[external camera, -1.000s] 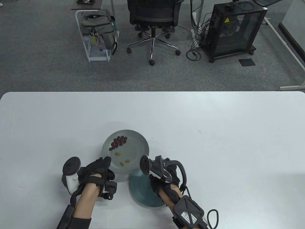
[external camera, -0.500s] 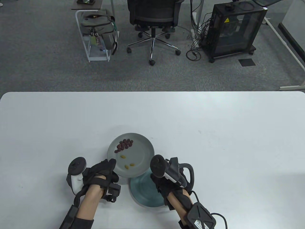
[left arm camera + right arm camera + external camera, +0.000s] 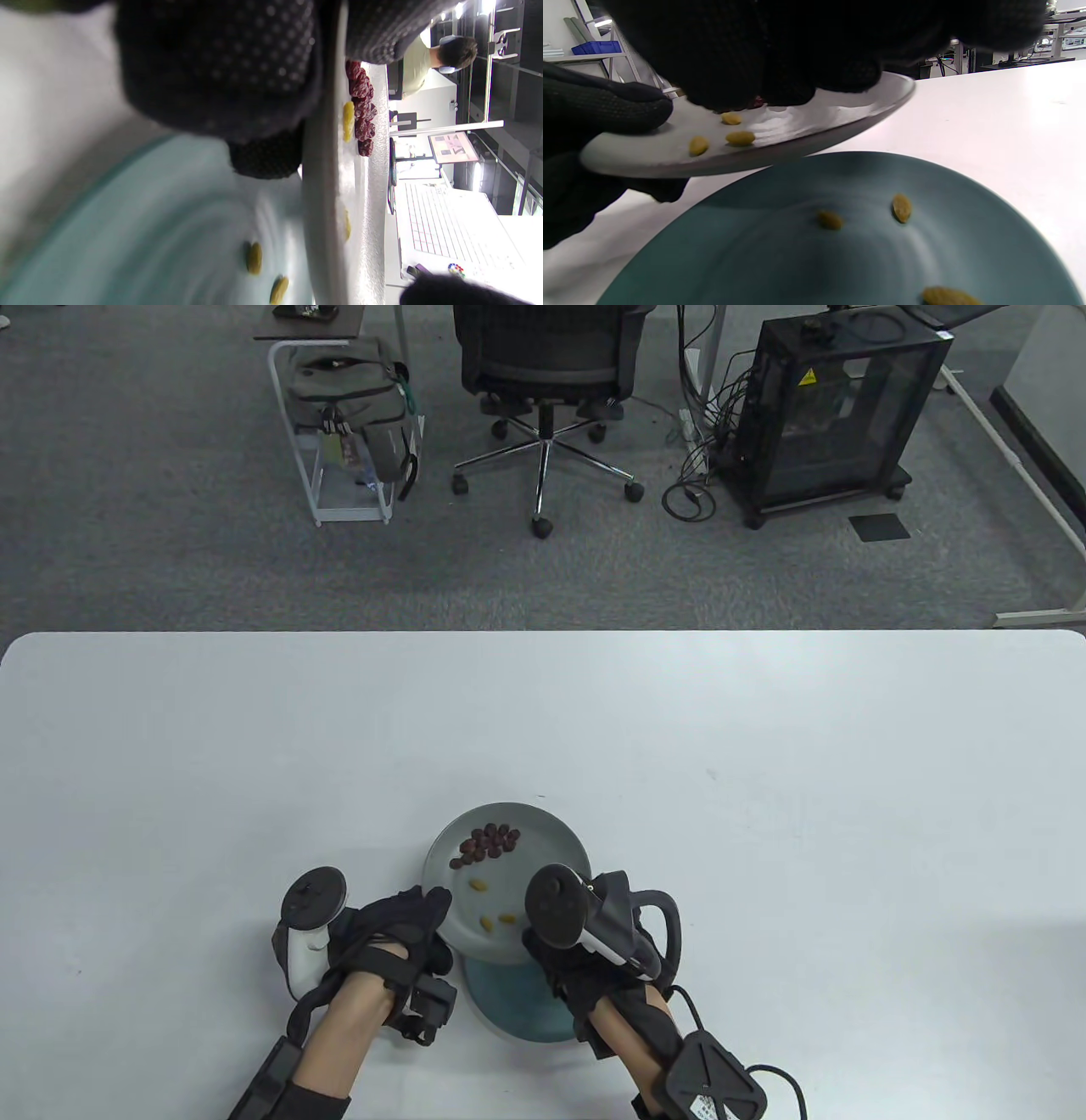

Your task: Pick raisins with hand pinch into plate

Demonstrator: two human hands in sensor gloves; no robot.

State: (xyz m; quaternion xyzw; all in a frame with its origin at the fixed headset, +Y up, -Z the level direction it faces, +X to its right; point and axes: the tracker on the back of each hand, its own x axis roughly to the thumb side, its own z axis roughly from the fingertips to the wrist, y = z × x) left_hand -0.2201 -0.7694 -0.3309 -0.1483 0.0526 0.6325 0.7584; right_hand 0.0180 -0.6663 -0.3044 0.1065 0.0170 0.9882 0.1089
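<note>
My left hand [image 3: 437, 912] grips the near-left rim of a grey plate [image 3: 556, 848] and holds it tilted just above a teal plate [image 3: 509, 1005]. The grey plate carries a cluster of dark red raisins [image 3: 488, 841] and three yellow raisins [image 3: 496, 918]. In the right wrist view the teal plate [image 3: 780, 262] holds three yellow raisins [image 3: 901, 207]. My right hand [image 3: 560, 963] is over the teal plate, and its fingers [image 3: 746, 80] hang bunched over the grey plate [image 3: 814, 135]. Whether they pinch a raisin is hidden.
The white table [image 3: 764, 814] stretches far and wide around the plates. Its near edge lies below my wrists. An office chair [image 3: 543, 381], a cart with a bag [image 3: 348, 415] and a black cabinet [image 3: 831, 407] stand on the floor beyond the table.
My left hand has carried the grey plate to the right and nearer, so it now overlaps the teal plate more. My right hand has shifted right and slightly nearer.
</note>
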